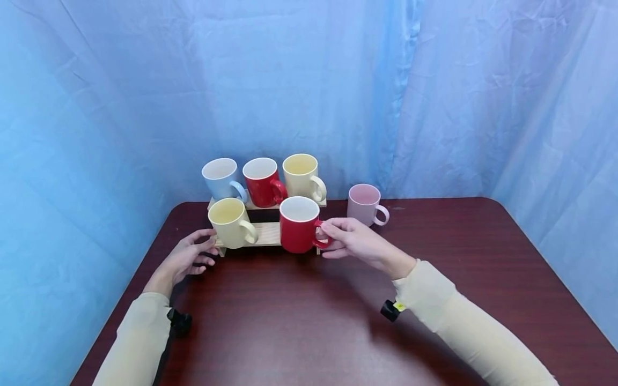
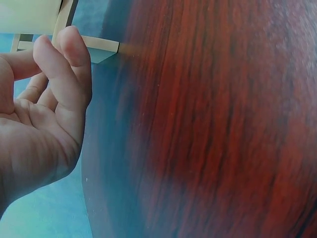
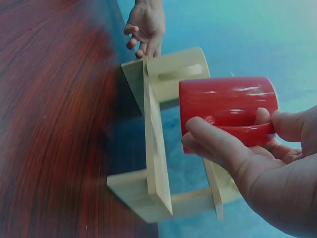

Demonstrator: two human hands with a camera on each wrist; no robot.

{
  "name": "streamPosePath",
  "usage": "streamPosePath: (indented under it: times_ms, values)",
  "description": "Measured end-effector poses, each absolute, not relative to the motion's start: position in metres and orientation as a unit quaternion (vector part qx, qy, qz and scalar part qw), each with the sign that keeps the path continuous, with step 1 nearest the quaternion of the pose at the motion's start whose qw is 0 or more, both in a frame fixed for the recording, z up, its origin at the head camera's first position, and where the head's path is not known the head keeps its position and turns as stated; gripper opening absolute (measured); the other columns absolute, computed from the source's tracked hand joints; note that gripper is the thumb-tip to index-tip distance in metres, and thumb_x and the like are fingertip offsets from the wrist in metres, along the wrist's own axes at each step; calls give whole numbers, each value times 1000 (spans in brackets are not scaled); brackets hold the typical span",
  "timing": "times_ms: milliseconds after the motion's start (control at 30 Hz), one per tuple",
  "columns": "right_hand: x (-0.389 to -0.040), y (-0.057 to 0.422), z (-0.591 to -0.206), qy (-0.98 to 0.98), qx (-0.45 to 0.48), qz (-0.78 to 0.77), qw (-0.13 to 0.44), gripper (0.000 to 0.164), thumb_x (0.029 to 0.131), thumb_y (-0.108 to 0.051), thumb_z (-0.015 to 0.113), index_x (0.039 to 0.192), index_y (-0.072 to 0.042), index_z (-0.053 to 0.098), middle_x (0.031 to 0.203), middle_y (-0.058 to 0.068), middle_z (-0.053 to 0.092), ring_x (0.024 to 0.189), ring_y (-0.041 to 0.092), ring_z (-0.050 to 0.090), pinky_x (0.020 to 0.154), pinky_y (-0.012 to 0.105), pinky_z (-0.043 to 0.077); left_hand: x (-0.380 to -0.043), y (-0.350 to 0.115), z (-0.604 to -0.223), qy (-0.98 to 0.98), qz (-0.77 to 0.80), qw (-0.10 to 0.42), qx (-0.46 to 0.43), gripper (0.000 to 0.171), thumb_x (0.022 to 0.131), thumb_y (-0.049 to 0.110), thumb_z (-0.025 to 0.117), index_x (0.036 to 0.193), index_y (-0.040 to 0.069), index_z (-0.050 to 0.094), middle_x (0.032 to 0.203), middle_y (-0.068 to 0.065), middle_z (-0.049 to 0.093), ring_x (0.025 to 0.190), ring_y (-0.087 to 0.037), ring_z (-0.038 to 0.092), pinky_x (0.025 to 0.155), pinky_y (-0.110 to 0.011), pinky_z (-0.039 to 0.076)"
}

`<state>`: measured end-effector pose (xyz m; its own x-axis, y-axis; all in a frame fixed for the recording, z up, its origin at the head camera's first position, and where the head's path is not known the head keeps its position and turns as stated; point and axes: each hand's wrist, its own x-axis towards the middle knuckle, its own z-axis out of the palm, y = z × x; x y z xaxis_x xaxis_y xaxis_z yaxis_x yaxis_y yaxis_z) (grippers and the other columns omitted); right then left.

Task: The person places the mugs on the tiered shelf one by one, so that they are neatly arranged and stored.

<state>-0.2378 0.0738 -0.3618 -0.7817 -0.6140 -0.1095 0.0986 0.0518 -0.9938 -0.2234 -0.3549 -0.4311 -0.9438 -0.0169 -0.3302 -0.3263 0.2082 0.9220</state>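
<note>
My right hand (image 1: 354, 241) holds a red mug (image 1: 295, 230) by its handle, with the white inside facing up. The mug hangs in front of the right part of the lower shelf of a wooden two-tier rack (image 1: 268, 234); contact with the shelf cannot be told. At the rack's left end, my left hand (image 1: 185, 254) holds the lower board by its edge with its fingertips, the outer fingers loosely bent. Beside those fingers, a cream-yellow mug (image 1: 226, 228) stands on the lower shelf.
On the upper tier stand a light blue mug (image 1: 219, 182), another red mug (image 1: 260, 185) and a second cream mug (image 1: 299, 179). To the right of the rack, a pink mug (image 1: 362, 206) stands on the dark wood table (image 1: 289, 327). Blue curtains (image 1: 299, 80) hang around the table.
</note>
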Motion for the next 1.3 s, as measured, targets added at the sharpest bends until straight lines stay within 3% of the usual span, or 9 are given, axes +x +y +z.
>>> streamPosePath:
  times_ms: [200, 633, 1300]
  values:
    - [-244, 46, -362, 691, -196, -644, 263, 31, 108, -17, 52, 125, 8, 57, 119, 25, 60, 111, 36, 68, 91, 48, 55, -224, -355, -431, 768, 617, 125, -117, 58, 103, 37, 60, 153, 17, 36, 101, -8, 65, 72, -15, 66, 56, -26, 54]
    - [-251, 5, -372, 709, -178, -639, 241, 27, 106, -17, 55, 122, 5, 59, 119, 24, 62, 120, 46, 60, 94, 49, 53, -226, -357, -432, 771, 615, 124, -114, 59, 103, 38, 60, 153, 17, 36, 103, -9, 65, 72, -15, 66, 56, -26, 54]
    - [-253, -14, -390, 730, -164, -628, 216, 30, 106, -24, 56, 123, 0, 60, 122, 20, 63, 122, 43, 59, 87, 47, 57, -222, -360, -430, 772, 613, 125, -115, 59, 103, 37, 60, 153, 17, 35, 102, -8, 66, 73, -17, 66, 57, -27, 54]
